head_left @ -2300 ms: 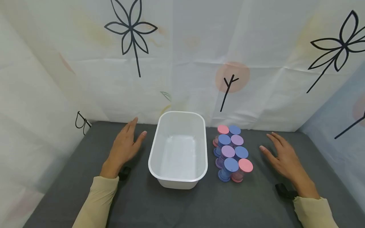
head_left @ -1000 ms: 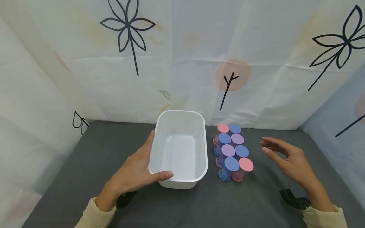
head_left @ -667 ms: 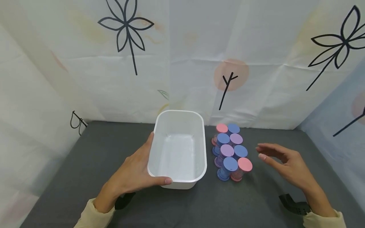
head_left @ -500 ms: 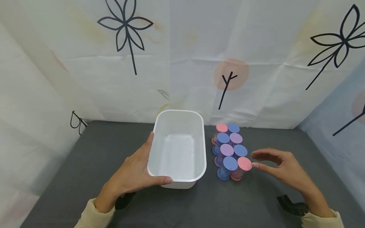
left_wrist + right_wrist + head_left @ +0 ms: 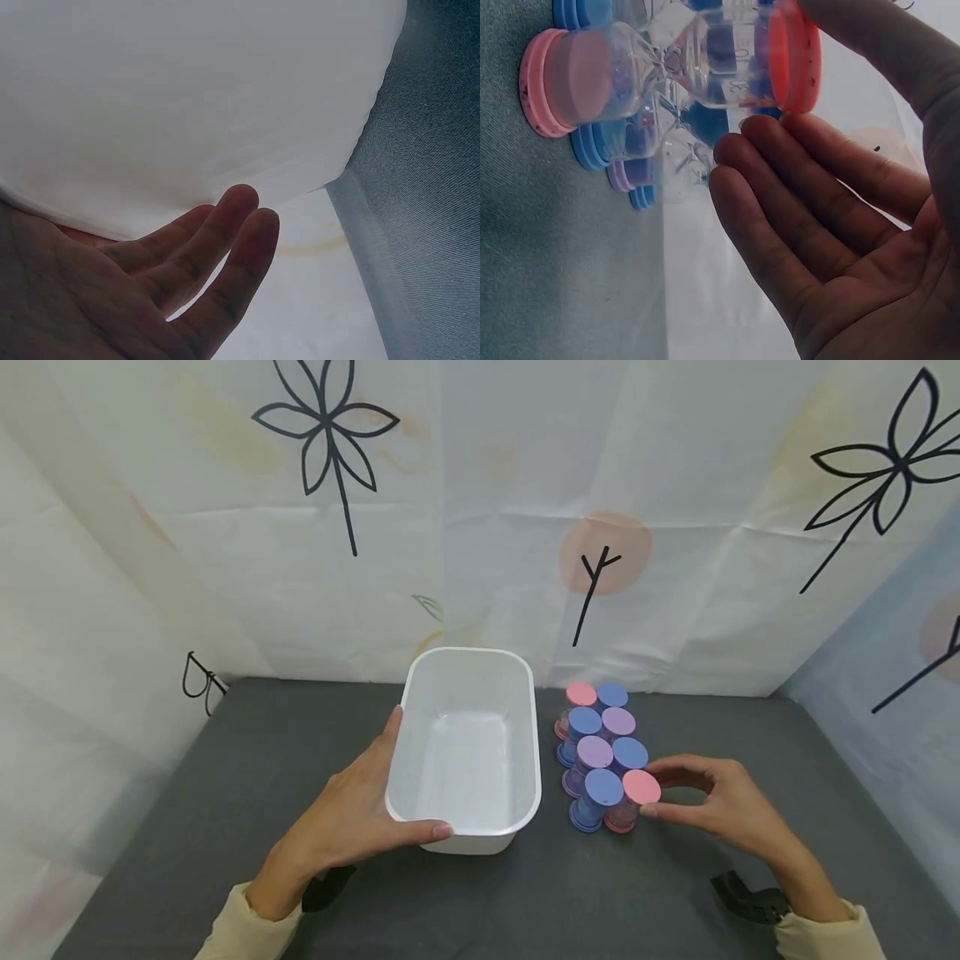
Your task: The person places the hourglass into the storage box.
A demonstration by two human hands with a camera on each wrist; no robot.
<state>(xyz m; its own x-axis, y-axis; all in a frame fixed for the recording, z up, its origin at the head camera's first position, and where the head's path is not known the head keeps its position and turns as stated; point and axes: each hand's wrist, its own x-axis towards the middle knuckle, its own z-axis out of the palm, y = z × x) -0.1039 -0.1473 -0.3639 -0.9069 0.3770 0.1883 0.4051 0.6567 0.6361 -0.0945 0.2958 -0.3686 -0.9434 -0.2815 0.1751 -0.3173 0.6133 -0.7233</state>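
Observation:
My left hand point(image 5: 352, 810) holds the near-left corner of a white plastic bin point(image 5: 409, 777). Its thumb lies over the near rim and its fingers run along the outer left wall, as the left wrist view shows. At the right, my right hand point(image 5: 723, 806) has thumb and index finger on opposite sides of the upper cap of a pink sand timer point(image 5: 641, 787). That timer stands upright at the near-right end of a cluster. In the right wrist view the clear timer point(image 5: 735, 60) shows printed marks on its glass; the other fingers point(image 5: 739, 195) extend beside its cap.
Several more sand timers stand in two rows: a blue timer point(image 5: 603, 787) beside the pink one, then purple timers point(image 5: 595, 752), others blue, and a pink one point(image 5: 581, 694) at the back. They stand just right of the bin on a dark grey table point(image 5: 480, 910). A patterned curtain point(image 5: 495, 460) hangs behind.
The left hand moved right from the table onto the bin's corner and has stayed there. The right hand moved left, its fingers coming together at the near pink sand timer's cap.

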